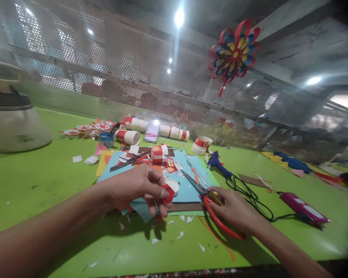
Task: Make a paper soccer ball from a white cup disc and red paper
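Note:
Between the thumb and fingers of my left hand (150,189) is a small red piece of paper (168,193). Just behind it lies a round white disc (173,187), partly hidden. My right hand (232,206) grips a pair of scissors (201,189) by the orange-red handles, and the blades point up and left over blue paper (188,196). A cut red and white paper cup piece (159,153) stands on the sheets. Near it rest a red paper scrap (171,166) and a clear-handled cutter or pen with orange (195,172).
A blue glue gun (219,164) lies at right, its black cable running to a magenta power strip (303,207). Behind are a blue jar (106,139), paper cups (201,145) and flower-patterned discs (84,127). A large jug (16,116) stands left; a paper flower (235,55) hangs above.

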A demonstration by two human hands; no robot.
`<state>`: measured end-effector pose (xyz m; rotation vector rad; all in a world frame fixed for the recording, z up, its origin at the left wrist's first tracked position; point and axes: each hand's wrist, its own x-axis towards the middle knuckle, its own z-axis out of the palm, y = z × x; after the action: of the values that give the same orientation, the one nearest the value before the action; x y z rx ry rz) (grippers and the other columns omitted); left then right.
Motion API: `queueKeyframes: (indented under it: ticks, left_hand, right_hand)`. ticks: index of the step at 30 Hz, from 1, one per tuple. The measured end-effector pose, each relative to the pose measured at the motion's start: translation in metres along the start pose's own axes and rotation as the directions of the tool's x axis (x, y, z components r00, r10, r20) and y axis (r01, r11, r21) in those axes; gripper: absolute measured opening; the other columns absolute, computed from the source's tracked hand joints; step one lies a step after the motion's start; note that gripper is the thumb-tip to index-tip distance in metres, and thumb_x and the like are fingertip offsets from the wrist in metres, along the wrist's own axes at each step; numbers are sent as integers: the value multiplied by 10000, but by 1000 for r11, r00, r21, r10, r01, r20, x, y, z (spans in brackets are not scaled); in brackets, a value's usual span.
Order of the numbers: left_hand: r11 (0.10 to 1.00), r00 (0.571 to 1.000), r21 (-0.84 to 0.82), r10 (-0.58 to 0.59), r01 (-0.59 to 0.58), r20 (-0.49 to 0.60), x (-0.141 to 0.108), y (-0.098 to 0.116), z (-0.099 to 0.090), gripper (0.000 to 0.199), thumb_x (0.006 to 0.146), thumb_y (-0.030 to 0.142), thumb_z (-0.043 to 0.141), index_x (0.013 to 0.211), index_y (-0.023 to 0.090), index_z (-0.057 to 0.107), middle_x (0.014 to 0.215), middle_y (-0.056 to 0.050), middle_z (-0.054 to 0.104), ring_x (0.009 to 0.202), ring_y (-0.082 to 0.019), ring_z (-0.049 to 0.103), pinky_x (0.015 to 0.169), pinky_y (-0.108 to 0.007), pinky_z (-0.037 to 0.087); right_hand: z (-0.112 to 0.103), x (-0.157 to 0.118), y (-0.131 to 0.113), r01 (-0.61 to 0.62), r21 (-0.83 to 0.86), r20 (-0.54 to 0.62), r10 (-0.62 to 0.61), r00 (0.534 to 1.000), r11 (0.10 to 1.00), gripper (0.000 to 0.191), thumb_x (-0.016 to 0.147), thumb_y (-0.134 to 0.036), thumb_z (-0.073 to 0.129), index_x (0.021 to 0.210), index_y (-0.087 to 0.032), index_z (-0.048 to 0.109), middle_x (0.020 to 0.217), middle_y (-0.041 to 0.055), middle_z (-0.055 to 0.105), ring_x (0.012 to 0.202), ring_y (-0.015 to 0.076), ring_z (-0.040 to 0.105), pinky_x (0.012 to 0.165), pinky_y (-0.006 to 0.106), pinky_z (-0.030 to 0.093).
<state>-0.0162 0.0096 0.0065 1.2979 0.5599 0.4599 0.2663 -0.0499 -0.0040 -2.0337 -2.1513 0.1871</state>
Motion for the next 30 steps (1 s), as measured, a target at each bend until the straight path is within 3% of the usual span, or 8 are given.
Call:
queueKeyframes:
  ticks: [4,7,10,12,14,22,26,30]
  left_hand:
    - [999,1000,43,-13,13,-7,0,0,0,127,704,216,752,676,139,656,702,-69,738,607,-171,704,474,-207,469]
    - [996,999,86,-31,29,21,0,0,1,120,713,229,744,672,144,668,693,-75,742,602,-176,702,473,-218,473]
    - [986,997,159,-52,41,65,0,0,3,102,737,229,712,685,145,691,719,-84,751,602,-178,701,460,-222,473]
    - [979,994,198,-60,41,92,0,0,5,89,746,227,694,706,148,705,726,-80,753,602,-177,701,458,-222,479]
    - [978,992,203,-61,38,110,0,-1,5,70,744,222,692,720,158,709,732,-68,753,605,-174,703,468,-224,491]
    - [973,989,217,-101,76,104,-1,-2,2,75,751,214,681,719,145,677,774,-96,764,624,-178,715,506,-223,515]
    - [980,993,187,-88,73,76,0,-1,1,83,745,220,691,721,143,675,742,-79,751,597,-168,701,504,-225,512]
    - [988,1000,155,20,-19,-10,0,1,4,77,743,218,692,734,151,655,732,-57,724,652,-184,696,561,-256,514]
  right_hand:
    - [-9,-6,0,86,-220,80,-70,994,972,325,858,-316,546,1128,-189,673,917,134,709,846,296,657,706,349,454]
    - [-22,-11,-14,154,-277,43,-148,988,948,320,855,-355,574,1107,-192,685,896,130,673,822,302,634,711,392,449]
    - [-33,-9,-41,327,81,-29,-325,945,942,289,890,-370,544,1037,-168,690,832,81,659,749,208,602,698,334,455]
    - [-36,-2,-61,347,370,42,-388,921,862,276,890,-391,540,912,-167,702,750,39,647,657,155,565,611,276,444]
    - [-35,8,-76,309,524,121,-429,895,794,236,867,-363,576,870,-161,697,719,15,632,625,126,528,576,247,424]
    - [-16,33,-86,202,740,232,-526,819,642,194,814,-298,623,692,-148,639,583,-42,495,548,78,390,469,188,302]
    - [-12,35,-85,207,775,192,-535,823,597,249,818,-354,637,692,-140,632,591,-31,524,554,78,414,464,181,308]
    - [-10,35,-83,193,809,116,-474,873,555,292,811,-403,650,686,-140,631,572,-30,536,509,71,422,466,200,318]
